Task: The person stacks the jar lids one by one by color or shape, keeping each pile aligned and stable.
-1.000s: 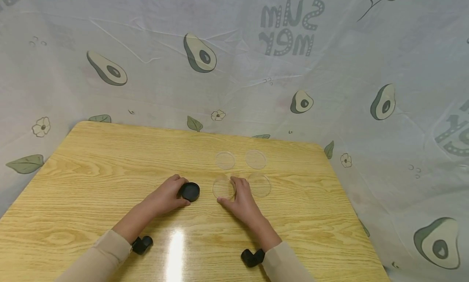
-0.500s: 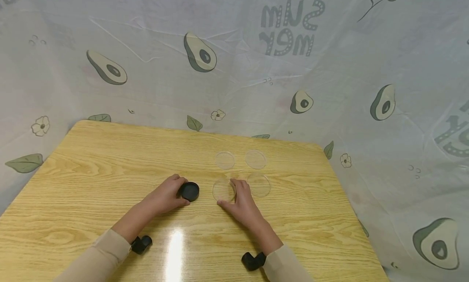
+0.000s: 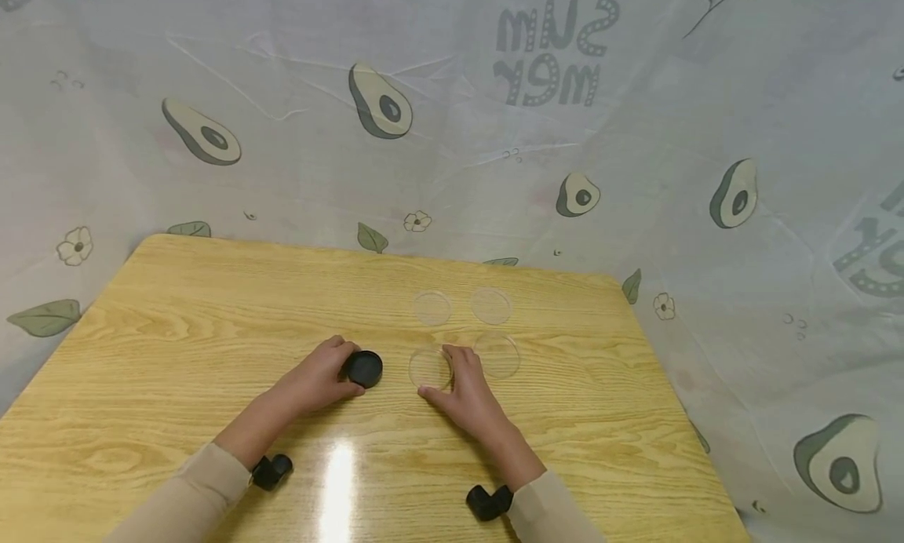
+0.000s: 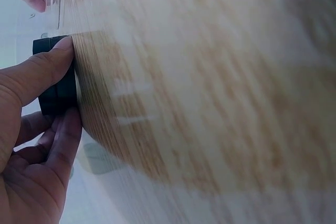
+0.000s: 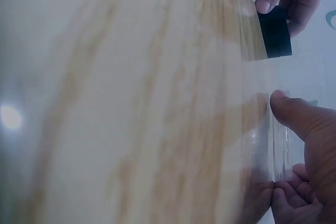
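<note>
My left hand (image 3: 321, 380) grips a short black round container (image 3: 365, 369) with a recessed top, thumb on the near side and fingers on the far side. A seam runs around its wall in the left wrist view, where the black container (image 4: 58, 77) stands on the wooden table. To its right, my right hand (image 3: 468, 390) holds a clear round dish (image 3: 428, 368) between thumb and fingers. The low see-through wall of this clear dish (image 5: 281, 150) shows in the right wrist view. A gap of bare wood separates the two held things.
Beyond and beside the right hand lie more clear round pieces: one at the back left (image 3: 432, 308), one at the back right (image 3: 491, 306) and one nearer (image 3: 497, 355). The wooden table (image 3: 212, 315) ends at a printed curtain (image 3: 452, 135).
My right hand and the clear dish have shifted slightly toward my body, away from the back pieces. The left hand keeps its grip on the black container; the head view has drifted a little.
</note>
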